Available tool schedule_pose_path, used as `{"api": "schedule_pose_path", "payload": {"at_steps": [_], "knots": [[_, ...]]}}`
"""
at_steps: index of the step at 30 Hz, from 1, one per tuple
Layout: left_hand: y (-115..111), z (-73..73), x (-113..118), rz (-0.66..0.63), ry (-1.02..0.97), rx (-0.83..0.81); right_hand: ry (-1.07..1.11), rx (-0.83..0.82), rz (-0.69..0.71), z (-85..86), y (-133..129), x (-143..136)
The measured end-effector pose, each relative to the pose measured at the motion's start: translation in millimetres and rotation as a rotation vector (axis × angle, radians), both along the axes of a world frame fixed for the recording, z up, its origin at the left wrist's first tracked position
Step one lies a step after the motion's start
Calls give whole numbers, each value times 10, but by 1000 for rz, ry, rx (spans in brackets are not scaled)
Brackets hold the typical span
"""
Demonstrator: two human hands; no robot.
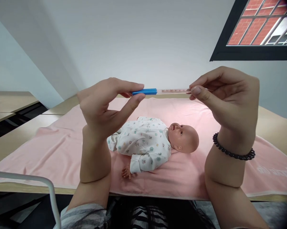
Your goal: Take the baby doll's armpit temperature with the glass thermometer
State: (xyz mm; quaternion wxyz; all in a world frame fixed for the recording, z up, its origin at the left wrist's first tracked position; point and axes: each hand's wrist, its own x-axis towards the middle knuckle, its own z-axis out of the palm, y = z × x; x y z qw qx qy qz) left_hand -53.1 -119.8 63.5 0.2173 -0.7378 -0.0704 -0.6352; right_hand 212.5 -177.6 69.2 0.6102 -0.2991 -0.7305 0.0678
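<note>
A slim glass thermometer (173, 91) is held level in front of me, its left end inside a blue cap (146, 91). My left hand (107, 105) pinches the blue cap between thumb and fingers. With thumb and fingertips closed, my right hand (229, 98) grips the clear right end; those fingers cover the tip. Below and beyond the hands, a baby doll (143, 136) in a white patterned outfit lies on its back on a pink blanket (55, 149), its head to the right. Neither hand touches the doll.
The blanket covers most of a wooden table (274, 127). A white curved metal rail (38, 178) rises at the lower left. Behind the table stands a pale wall (143, 47), with a dark-framed barred window (257, 52) at the upper right.
</note>
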Motion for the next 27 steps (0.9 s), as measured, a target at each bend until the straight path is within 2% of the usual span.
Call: {"api": "schedule_pose_path", "payload": {"at_steps": [3,8,13,15,21,27], "knots": [[-3,-12,-24,50,8,-6,9,-6,-34,-16,24,-17],[-82,-10,-23,129,-4,-41,-85,32,0,-76,111,17],[-91,18,30,138,71,41,-225,138,-182,-111,103,-73],[-89,10,45,133,139,13,-278,186,-213,-116,52,-143],[-99,-58,72,175,329,-204,-392,182,-122,-164,-93,-319],[-46,-89,85,152,348,-224,-417,146,-137,-234,-43,-382]]}}
